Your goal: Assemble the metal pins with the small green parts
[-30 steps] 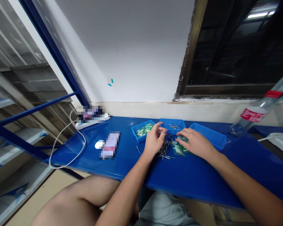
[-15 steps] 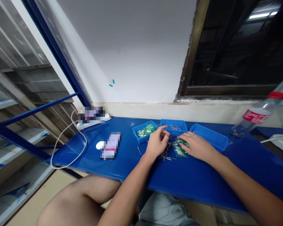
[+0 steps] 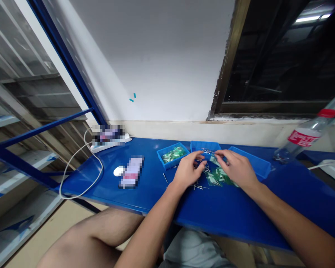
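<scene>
My left hand (image 3: 187, 170) hovers over a loose heap of thin metal pins (image 3: 199, 185) on the blue table (image 3: 229, 208), its thumb and fingers pinched together on something too small to name. My right hand (image 3: 236, 167) is just to its right, fingers curled and pinching a small green piece (image 3: 214, 159) near the left fingertips. More small green boards (image 3: 219, 179) lie on the table under my right hand. Three blue trays stand behind the hands: the left tray (image 3: 162, 153) holds green pieces, the middle tray (image 3: 195, 144) a few pins, the right tray (image 3: 257, 163) looks empty.
A single pin (image 3: 164, 178) lies left of my hand. Further left are a white mouse-like object (image 3: 118, 171), a blurred-out item (image 3: 131, 172) and a white power strip (image 3: 109, 143) with its cable (image 3: 72, 167). A tilted plastic bottle (image 3: 304, 137) stands at the right, metal shelving (image 3: 22, 111) at the left.
My right hand has lifted off the green boards and moved up and left to meet my left fingertips. My left hand shifted slightly right.
</scene>
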Demonstrator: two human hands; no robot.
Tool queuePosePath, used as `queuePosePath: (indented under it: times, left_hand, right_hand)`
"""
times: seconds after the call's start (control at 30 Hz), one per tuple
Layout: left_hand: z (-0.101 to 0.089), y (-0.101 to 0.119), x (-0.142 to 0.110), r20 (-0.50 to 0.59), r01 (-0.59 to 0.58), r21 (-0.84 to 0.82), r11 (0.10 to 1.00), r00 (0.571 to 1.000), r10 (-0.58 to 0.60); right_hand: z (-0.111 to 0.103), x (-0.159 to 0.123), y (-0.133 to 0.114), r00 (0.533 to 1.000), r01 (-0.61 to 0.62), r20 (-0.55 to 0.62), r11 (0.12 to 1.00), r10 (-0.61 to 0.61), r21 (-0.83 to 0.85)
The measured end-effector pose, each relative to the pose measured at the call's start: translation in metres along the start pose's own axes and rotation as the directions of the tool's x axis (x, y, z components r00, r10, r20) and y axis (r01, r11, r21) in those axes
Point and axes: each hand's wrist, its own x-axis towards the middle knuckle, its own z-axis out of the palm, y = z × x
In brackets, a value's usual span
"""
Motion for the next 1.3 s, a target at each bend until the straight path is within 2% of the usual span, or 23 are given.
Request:
queuePosePath:
  times: [0.1,0.23,0.3,0.43,0.53,0.6,0.67,0.77,0.8,0.87,0.93,1.03,1.17,1.3]
  left_hand:
    - [0.002,0.001,-0.001,0.012,-0.001,-0.044,0.999,1.000,0.002]
    - [0.005,-0.003,0.001,0.065,0.066,-0.161,0.985,0.996,-0.056]
    - [0.006,-0.006,0.002,0.049,0.100,-0.234,0.967,0.995,-0.091]
    - [0.007,-0.012,0.005,-0.019,0.140,-0.373,0.917,0.987,-0.158]
    - [0.006,-0.013,0.006,-0.013,0.189,-0.421,0.887,0.977,-0.214]
    - [0.005,-0.011,0.006,0.002,0.208,-0.438,0.874,0.973,-0.230]
    - [0.003,-0.009,0.006,-0.025,0.183,-0.395,0.900,0.977,-0.210]
    - [0.000,-0.004,0.004,-0.123,0.049,-0.155,0.987,0.990,-0.069]
    - [0.000,-0.002,0.003,-0.126,-0.005,-0.074,0.997,0.992,-0.005]
    - [-0.001,0.002,0.001,-0.067,-0.088,-0.002,0.996,0.994,0.088]
    - [0.000,0.005,-0.001,-0.007,-0.122,-0.006,0.992,0.992,0.122]
    - [0.001,0.005,0.000,0.020,-0.122,-0.040,0.992,0.992,0.122]
    - [0.000,0.002,0.003,-0.042,-0.056,-0.073,0.996,0.998,0.053]
    - [-0.003,-0.001,0.005,-0.114,0.040,-0.150,0.988,0.992,-0.058]
  right_hand:
    - [0.001,-0.002,-0.013,0.989,-0.110,-0.071,0.963,0.131,0.247]
    - [0.010,-0.006,-0.022,0.971,-0.207,0.011,0.823,0.237,0.530]
    - [0.015,-0.006,-0.024,0.959,-0.252,0.063,0.731,0.276,0.634]
    - [0.020,-0.004,-0.024,0.927,-0.344,0.189,0.533,0.325,0.773]
    - [0.021,-0.002,-0.023,0.904,-0.400,0.257,0.462,0.343,0.792]
    - [0.021,-0.001,-0.021,0.899,-0.409,0.265,0.448,0.349,0.795]
    - [0.022,-0.001,-0.020,0.900,-0.400,0.250,0.449,0.356,0.799]
    - [0.024,-0.002,-0.018,0.898,-0.383,0.196,0.481,0.394,0.789]
    - [0.024,-0.003,-0.018,0.896,-0.380,0.178,0.494,0.407,0.782]
    - [0.024,-0.003,-0.020,0.895,-0.376,0.160,0.512,0.416,0.772]
    - [0.022,-0.004,-0.022,0.899,-0.369,0.158,0.516,0.408,0.773]
    - [0.015,-0.005,-0.028,0.910,-0.362,0.175,0.512,0.377,0.779]
    - [0.007,-0.006,-0.033,0.925,-0.359,0.232,0.489,0.302,0.795]
    - [0.010,-0.006,-0.030,0.932,-0.325,0.169,0.534,0.320,0.780]
